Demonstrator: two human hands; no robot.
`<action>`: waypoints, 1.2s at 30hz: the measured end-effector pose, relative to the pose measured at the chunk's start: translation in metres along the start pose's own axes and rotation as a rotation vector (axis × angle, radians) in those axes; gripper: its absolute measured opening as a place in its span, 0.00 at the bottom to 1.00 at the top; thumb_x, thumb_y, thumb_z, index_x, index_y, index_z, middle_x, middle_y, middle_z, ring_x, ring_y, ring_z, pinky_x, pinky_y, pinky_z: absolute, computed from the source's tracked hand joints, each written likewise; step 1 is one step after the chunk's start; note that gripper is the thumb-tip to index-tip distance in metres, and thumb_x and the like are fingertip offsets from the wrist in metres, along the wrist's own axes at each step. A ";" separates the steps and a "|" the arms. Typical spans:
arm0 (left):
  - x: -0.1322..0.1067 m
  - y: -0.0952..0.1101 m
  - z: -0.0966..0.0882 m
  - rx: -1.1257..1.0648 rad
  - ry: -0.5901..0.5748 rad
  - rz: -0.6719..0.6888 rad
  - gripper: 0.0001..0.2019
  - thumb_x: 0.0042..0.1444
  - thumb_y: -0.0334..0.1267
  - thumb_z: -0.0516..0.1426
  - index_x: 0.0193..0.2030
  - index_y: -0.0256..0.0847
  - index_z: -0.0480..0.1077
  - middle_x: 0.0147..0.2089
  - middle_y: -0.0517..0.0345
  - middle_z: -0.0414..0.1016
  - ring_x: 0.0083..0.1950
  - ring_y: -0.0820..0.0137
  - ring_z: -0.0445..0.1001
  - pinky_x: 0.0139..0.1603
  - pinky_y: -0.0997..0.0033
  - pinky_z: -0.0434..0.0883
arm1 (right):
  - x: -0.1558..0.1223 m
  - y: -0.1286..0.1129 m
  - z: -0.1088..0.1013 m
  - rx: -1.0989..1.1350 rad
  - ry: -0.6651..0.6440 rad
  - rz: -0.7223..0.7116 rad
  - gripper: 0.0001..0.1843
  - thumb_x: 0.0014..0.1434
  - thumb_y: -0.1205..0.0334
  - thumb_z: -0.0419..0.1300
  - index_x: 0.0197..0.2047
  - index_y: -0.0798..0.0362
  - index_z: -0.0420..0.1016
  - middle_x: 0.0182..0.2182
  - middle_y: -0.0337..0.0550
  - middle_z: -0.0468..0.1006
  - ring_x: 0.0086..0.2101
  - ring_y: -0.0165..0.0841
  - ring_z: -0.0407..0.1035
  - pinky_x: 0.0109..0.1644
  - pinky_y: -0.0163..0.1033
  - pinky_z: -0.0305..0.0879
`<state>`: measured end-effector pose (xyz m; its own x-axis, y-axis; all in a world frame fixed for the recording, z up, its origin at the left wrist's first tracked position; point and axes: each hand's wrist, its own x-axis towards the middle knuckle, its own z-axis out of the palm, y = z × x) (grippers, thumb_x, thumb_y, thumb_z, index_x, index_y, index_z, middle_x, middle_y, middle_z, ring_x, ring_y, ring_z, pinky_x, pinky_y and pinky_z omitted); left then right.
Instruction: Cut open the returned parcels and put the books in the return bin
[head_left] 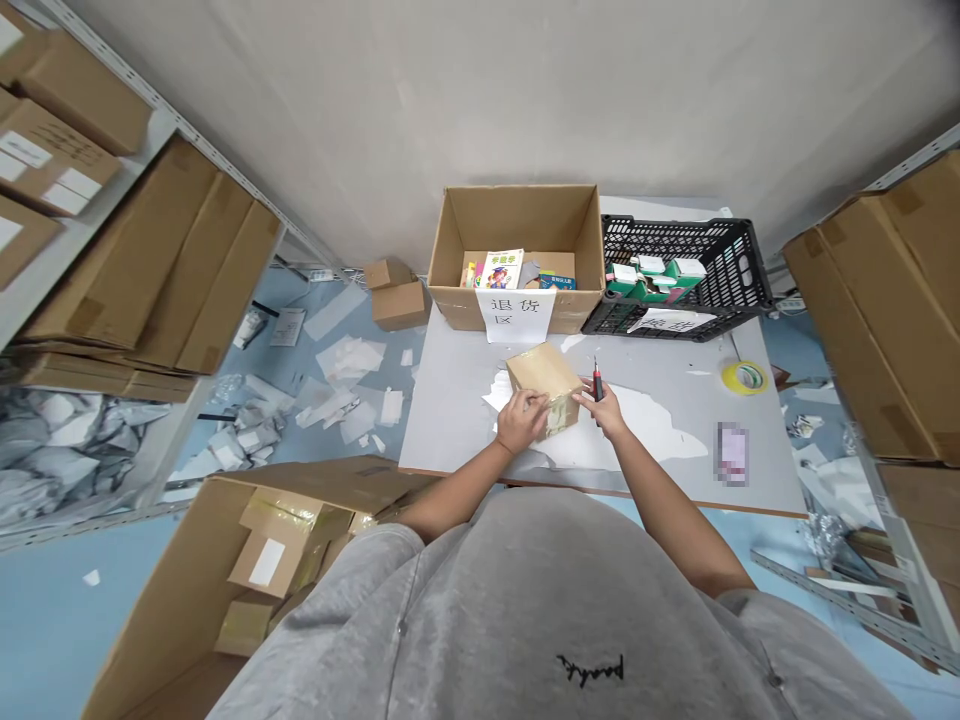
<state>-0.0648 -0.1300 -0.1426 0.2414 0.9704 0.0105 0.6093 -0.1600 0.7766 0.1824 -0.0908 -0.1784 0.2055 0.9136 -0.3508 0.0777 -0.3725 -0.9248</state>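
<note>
A small cardboard box (546, 366) with shiny tape on its near side sits tilted on the grey table, in front of my body. My left hand (523, 420) has its fingers curled against the box's near left edge, gripping it there. Between the fingers of my right hand (604, 408) is a slim red-and-black utility knife (598, 385), its thin metal tip pointing away from me. The right fingertips touch or nearly touch the right side of the box. White paper backing (652, 425) lies under and beside the box.
Behind stand an open carton (459, 300) of books and a black crate (756, 275) with green-and-white boxes. A yellow tape roll (744, 377) and a blurred pinkish item (732, 455) lie at right. A large carton (172, 560) holds boxes at lower left. Loaded shelves flank both sides.
</note>
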 end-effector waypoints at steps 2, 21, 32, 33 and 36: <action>0.008 -0.002 -0.003 0.054 0.075 -0.053 0.21 0.70 0.52 0.53 0.65 0.51 0.74 0.62 0.43 0.69 0.68 0.52 0.66 0.71 0.51 0.65 | -0.006 0.012 0.000 -0.027 0.092 0.029 0.35 0.37 0.41 0.78 0.42 0.49 0.72 0.50 0.54 0.82 0.43 0.45 0.78 0.27 0.36 0.70; 0.026 -0.021 0.013 0.128 0.248 -0.452 0.22 0.73 0.50 0.49 0.67 0.47 0.68 0.62 0.44 0.70 0.67 0.53 0.65 0.68 0.55 0.64 | 0.010 0.019 -0.019 -0.357 0.260 0.004 0.23 0.55 0.38 0.65 0.40 0.48 0.68 0.40 0.46 0.83 0.41 0.41 0.77 0.43 0.39 0.71; 0.014 -0.051 0.020 0.087 0.007 -0.658 0.26 0.75 0.49 0.42 0.72 0.40 0.55 0.67 0.36 0.69 0.63 0.52 0.74 0.61 0.54 0.69 | -0.003 -0.039 0.001 -0.577 -0.211 -0.345 0.22 0.67 0.43 0.60 0.56 0.46 0.78 0.45 0.48 0.84 0.44 0.45 0.77 0.47 0.42 0.71; 0.015 -0.050 0.018 0.079 -0.036 -0.677 0.26 0.74 0.51 0.42 0.71 0.40 0.55 0.65 0.35 0.71 0.62 0.51 0.75 0.60 0.53 0.69 | -0.005 -0.040 0.008 -0.514 -0.281 -0.321 0.22 0.68 0.43 0.59 0.58 0.46 0.78 0.41 0.46 0.84 0.40 0.43 0.77 0.43 0.41 0.72; 0.018 -0.051 0.014 0.072 -0.127 -0.696 0.24 0.73 0.54 0.44 0.67 0.41 0.58 0.63 0.35 0.73 0.63 0.50 0.75 0.61 0.52 0.68 | -0.005 -0.042 0.030 -0.420 -0.430 -0.224 0.25 0.69 0.43 0.57 0.62 0.45 0.74 0.30 0.38 0.82 0.26 0.36 0.73 0.35 0.39 0.71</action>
<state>-0.0810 -0.1072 -0.1908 -0.1383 0.8236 -0.5500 0.7017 0.4734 0.5325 0.1491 -0.0751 -0.1424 -0.2634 0.9278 -0.2643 0.4668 -0.1172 -0.8766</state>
